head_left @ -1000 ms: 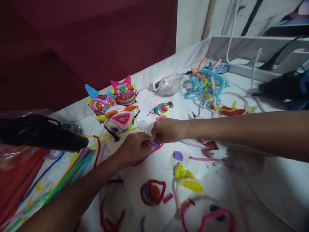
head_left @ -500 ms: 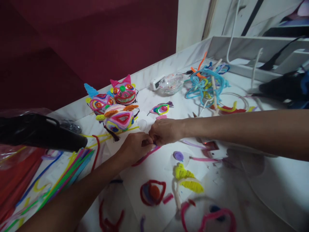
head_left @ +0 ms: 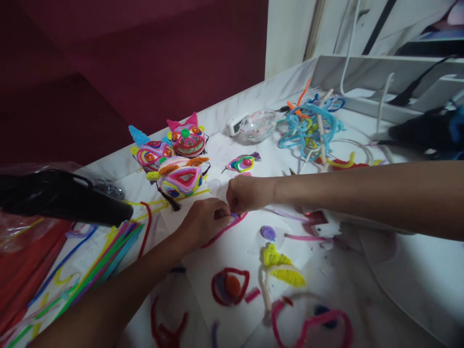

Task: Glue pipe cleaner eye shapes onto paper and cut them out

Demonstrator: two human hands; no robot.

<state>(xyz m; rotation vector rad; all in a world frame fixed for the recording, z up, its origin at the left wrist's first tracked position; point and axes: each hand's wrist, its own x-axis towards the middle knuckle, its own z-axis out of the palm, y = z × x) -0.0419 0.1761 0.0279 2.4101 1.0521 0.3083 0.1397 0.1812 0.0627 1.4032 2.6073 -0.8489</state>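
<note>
My left hand point(head_left: 205, 220) pinches a purple piece beside a pink pipe cleaner point(head_left: 224, 231), above white paper point(head_left: 203, 270). Close to its fingertips is my right hand point(head_left: 248, 192), its fingers curled; what they hold, if anything, is hidden. Nearer me lies a red eye shape with an orange ball point(head_left: 232, 286). A purple coil point(head_left: 268, 233) and a yellow fuzzy piece point(head_left: 288, 276) lie to the right. Behind my left hand stand colourful animal heads point(head_left: 186, 137), and a small eye-shaped piece point(head_left: 242, 163) rests beyond my right hand.
A black tool point(head_left: 61, 198) and a bundle of coloured pipe cleaners point(head_left: 105, 261) lie at the left. Tangled blue pipe cleaners point(head_left: 308, 123) and a clear plastic package point(head_left: 258, 125) are at the back. Below my right forearm sits a white device point(head_left: 328, 227).
My right hand has shifted slightly away from my left fingertips, opening a small gap. More of the purple piece and the pink pipe cleaner now shows between the hands.
</note>
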